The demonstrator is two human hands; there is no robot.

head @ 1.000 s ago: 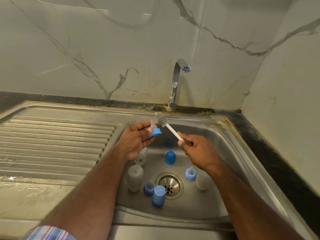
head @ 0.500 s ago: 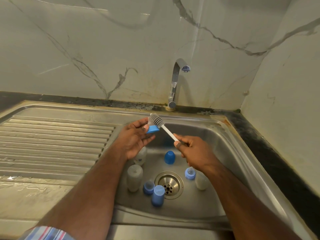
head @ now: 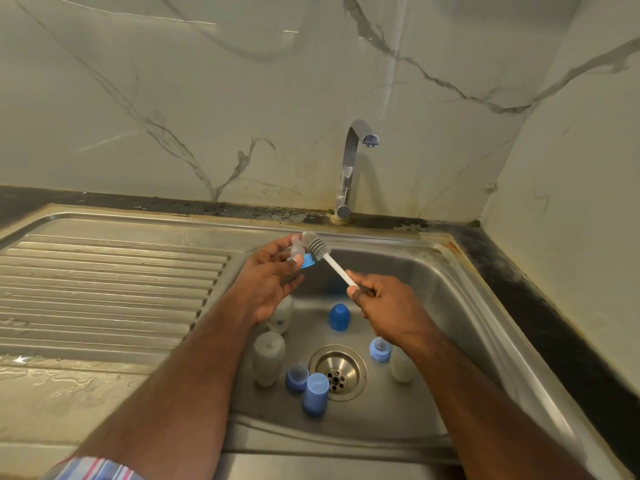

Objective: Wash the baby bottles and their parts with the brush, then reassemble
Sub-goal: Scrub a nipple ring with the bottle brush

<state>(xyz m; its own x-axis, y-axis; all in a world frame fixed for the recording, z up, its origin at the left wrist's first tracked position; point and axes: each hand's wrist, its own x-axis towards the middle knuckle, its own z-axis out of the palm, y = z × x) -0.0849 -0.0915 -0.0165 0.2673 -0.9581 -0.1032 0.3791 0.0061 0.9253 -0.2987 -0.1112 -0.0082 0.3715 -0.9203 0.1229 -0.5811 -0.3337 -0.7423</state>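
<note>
The left hand is raised over the back left corner of the sink. Its fingers and thumb are curled around a teat with a blue ring; the clear teat points up and to the left, and the ring sits at the thumb side. The right hand pinches the white handle of the brush near its lower end, with the other fingers curled below it. The handle goes up and to the left, and the grey brush head touches the teat just beside the ring.

On the sink floor stand the other parts. A bottle stands upright left of the drain, and a second bottle is behind it, partly hidden by the left wrist. A third bottle is right of the drain, partly under the right forearm. A blue cap stands behind the drain, and another cap is in front of it, touching the drain's rim. One ring with teat is just beside this front cap, and another ring with teat is next to the third bottle.

The tap stands behind the sink, and I cannot see water running from it. The ribbed drainboard is on the left, and the counter in front of it looks wet. A striped sleeve shows at the bottom edge.
</note>
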